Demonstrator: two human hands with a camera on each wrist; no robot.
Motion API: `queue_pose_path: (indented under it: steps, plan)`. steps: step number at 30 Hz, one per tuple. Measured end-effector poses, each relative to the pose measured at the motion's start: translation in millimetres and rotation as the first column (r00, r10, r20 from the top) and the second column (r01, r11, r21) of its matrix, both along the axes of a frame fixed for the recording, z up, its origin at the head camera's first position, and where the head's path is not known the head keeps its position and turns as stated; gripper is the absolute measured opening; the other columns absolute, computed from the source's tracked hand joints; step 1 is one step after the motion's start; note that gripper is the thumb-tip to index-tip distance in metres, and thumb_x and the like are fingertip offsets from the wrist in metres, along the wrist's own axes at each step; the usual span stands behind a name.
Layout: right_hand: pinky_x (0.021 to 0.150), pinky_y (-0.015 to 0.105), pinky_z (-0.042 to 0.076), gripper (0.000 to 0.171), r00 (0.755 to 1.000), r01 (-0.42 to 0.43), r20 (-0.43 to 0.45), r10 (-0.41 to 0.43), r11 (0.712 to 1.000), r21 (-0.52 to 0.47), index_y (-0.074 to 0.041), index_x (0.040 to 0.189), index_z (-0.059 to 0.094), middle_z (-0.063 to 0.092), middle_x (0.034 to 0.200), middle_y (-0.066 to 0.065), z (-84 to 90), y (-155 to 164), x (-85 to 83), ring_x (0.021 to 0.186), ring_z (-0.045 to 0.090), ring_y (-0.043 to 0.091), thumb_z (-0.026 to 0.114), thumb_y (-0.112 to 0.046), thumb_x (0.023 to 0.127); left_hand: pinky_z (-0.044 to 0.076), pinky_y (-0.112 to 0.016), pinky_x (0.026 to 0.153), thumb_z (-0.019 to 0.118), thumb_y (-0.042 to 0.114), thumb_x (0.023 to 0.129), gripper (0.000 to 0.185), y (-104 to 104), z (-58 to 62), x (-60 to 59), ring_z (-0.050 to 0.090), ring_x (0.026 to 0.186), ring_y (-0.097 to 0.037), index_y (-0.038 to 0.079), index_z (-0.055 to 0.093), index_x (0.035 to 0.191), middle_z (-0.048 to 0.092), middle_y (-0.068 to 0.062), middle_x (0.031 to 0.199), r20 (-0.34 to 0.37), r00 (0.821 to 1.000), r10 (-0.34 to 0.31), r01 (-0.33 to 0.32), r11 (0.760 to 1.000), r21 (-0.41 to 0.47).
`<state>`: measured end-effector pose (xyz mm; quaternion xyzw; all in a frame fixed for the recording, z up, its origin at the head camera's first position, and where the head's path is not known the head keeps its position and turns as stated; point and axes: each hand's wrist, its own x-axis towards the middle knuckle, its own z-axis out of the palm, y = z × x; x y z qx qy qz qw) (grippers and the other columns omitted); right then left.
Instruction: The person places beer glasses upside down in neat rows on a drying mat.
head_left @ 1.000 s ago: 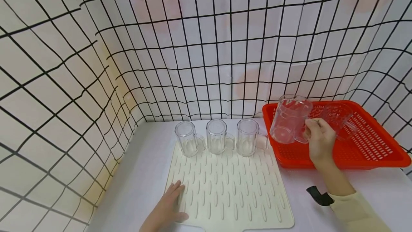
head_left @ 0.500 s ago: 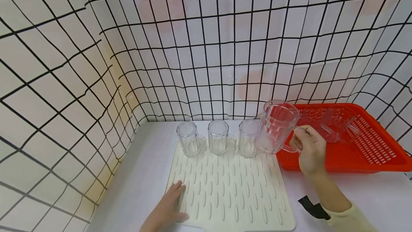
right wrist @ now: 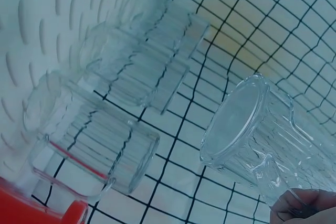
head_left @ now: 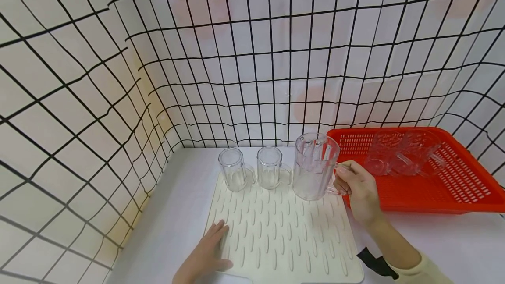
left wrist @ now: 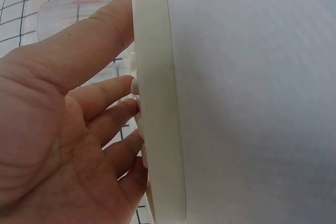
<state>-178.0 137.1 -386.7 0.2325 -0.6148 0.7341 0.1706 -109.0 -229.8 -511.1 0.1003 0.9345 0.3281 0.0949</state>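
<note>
We log a clear ribbed mug [head_left: 314,166] held upright by its handle, the right hand [head_left: 357,189] curled round that handle from the side away from the mat's middle. The mug sits over the far right part of the cream ridged mat [head_left: 282,236]; from the head view we cannot tell whether its base touches the mat or hangs just above it. In the right wrist view the same mug [right wrist: 262,140] shows its round base toward the lens, with fingertips [right wrist: 307,208] wrapped at the handle.

Just beyond the grip, hidden behind the held mug in the head view, 1 more clear mug [right wrist: 89,150] stands on the mat. To the grip's left, 2 clear mugs [head_left: 232,170] [head_left: 270,168] stand upright in a row along the mat's far edge.

To the grip's right lies a red perforated basket [head_left: 453,196] on the white table [head_left: 453,240], with 2 clear mugs lying on their sides [head_left: 402,157] inside it.

The left hand [head_left: 207,255] lies flat, fingers straight, pressing the mat's near left corner; the left wrist view shows fingers [left wrist: 105,98] against the mat's edge [left wrist: 157,103].
</note>
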Motion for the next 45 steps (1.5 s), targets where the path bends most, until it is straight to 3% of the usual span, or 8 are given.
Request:
queue_pose_path:
  steps: [13, 20, 27, 32, 36, 38, 41, 45]
  plan:
    - [0.068, 0.028, 0.042, 0.017, 0.988, -0.147, 0.062, 0.141, 0.981, 0.127, 0.003, 0.087, 0.043, 0.042, 0.074, 0.006, -0.6, -12, 11.9, 0.069, 0.046, 0.019, 0.035, 0.001, 0.101, 0.024, -0.068, 0.105, 0.087, 0.024, 0.067, 0.09, 0, 0.9, -1.1, 0.021, 0.138, -0.053, -0.007, 0.044, 0.14, 0.031, -0.028, 0.151, -0.011, 1.0, -0.011, 0.011, 1.0, 0.002]
    - [0.086, 0.034, 0.036, 0.02, 0.952, -0.275, 0.182, 0.244, 0.946, 0.173, 0.002, 0.09, 0.044, 0.044, 0.082, 0.005, -4.6, -15, 13.7, 0.083, 0.05, 0.02, 0.035, -0.009, 0.104, 0.024, -0.067, 0.106, 0.087, 0.025, 0.067, 0.091, 0, -0.4, -2.4, 0.021, 0.138, -0.053, -0.006, 0.044, 0.14, 0.031, -0.028, 0.151, -0.011, 1.0, -0.015, 0.015, 1.0, 0.0]
    - [0.086, 0.033, 0.038, 0.019, 0.917, -0.362, 0.225, 0.329, 0.925, 0.12, -0.007, 0.088, 0.045, 0.043, 0.078, 0.004, -15.3, -18, 14.4, 0.081, 0.051, 0.017, 0.036, -0.01, 0.104, 0.024, -0.065, 0.107, 0.087, 0.028, 0.066, 0.093, -1, -2.4, -6.5, 0.02, 0.139, -0.051, -0.004, 0.044, 0.142, 0.03, -0.026, 0.153, 0.013, 1.0, -0.016, 0.016, 1.0, -0.017]
    - [0.084, 0.029, 0.04, 0.019, 0.901, -0.402, 0.213, 0.378, 0.912, 0.083, -0.007, 0.088, 0.046, 0.042, 0.077, 0.007, -22.2, -20, 15.2, 0.08, 0.05, 0.016, 0.035, -0.007, 0.103, 0.026, -0.067, 0.106, 0.083, 0.035, 0.073, 0.088, 3, 10.1, -8.8, 0.024, 0.139, -0.049, -0.004, 0.044, 0.141, 0.031, -0.028, 0.151, -0.013, 0.999, -0.038, 0.037, 0.999, -0.027]
    - [0.082, 0.027, 0.041, 0.019, 0.897, -0.419, 0.188, 0.401, 0.906, 0.066, -0.003, 0.089, 0.046, 0.044, 0.078, 0.005, -26.0, -21, 15.2, 0.079, 0.051, 0.016, 0.034, -0.004, 0.103, 0.026, -0.066, 0.107, 0.074, 0.04, 0.084, 0.082, 12, 25.5, -12.3, 0.027, 0.139, -0.046, -0.001, 0.04, 0.146, 0.031, -0.025, 0.153, -0.04, 0.997, -0.071, 0.074, 0.994, 0.08]
    - [0.081, 0.026, 0.043, 0.019, 0.898, -0.422, 0.169, 0.407, 0.904, 0.065, 0.0, 0.089, 0.046, 0.044, 0.078, 0.005, -27.4, -22, 15.0, 0.079, 0.051, 0.016, 0.033, -0.002, 0.102, 0.026, -0.064, 0.108, 0.07, 0.04, 0.088, 0.078, 20, 32.6, -14.7, 0.028, 0.14, -0.043, 0.003, 0.036, 0.149, 0.032, -0.02, 0.154, -0.008, 0.994, -0.108, 0.107, 0.978, 0.181]
    - [0.079, 0.026, 0.044, 0.019, 0.9, -0.421, 0.161, 0.406, 0.904, 0.071, 0.001, 0.089, 0.046, 0.045, 0.078, 0.004, -29.1, -23, 15.4, 0.078, 0.051, 0.016, 0.033, -0.001, 0.102, 0.027, -0.059, 0.11, 0.056, 0.039, 0.099, 0.066, 37, 38.5, -19.8, 0.033, 0.14, -0.035, 0.007, 0.032, 0.152, 0.036, -0.013, 0.153, 0.099, 0.977, -0.189, 0.137, 0.912, 0.386]
    - [0.077, 0.026, 0.043, 0.018, 0.905, -0.401, 0.195, 0.379, 0.911, 0.091, 0.001, 0.089, 0.047, 0.048, 0.077, 0.003, -31.3, -24, 17.8, 0.077, 0.052, 0.016, 0.035, -0.003, 0.102, 0.036, -0.046, 0.109, 0.034, 0.043, 0.106, 0.061, 63, 40.5, -27.2, 0.048, 0.131, -0.029, 0.0, 0.036, 0.148, 0.049, -0.018, 0.143, 0.282, 0.923, -0.263, 0.009, 0.746, 0.665]
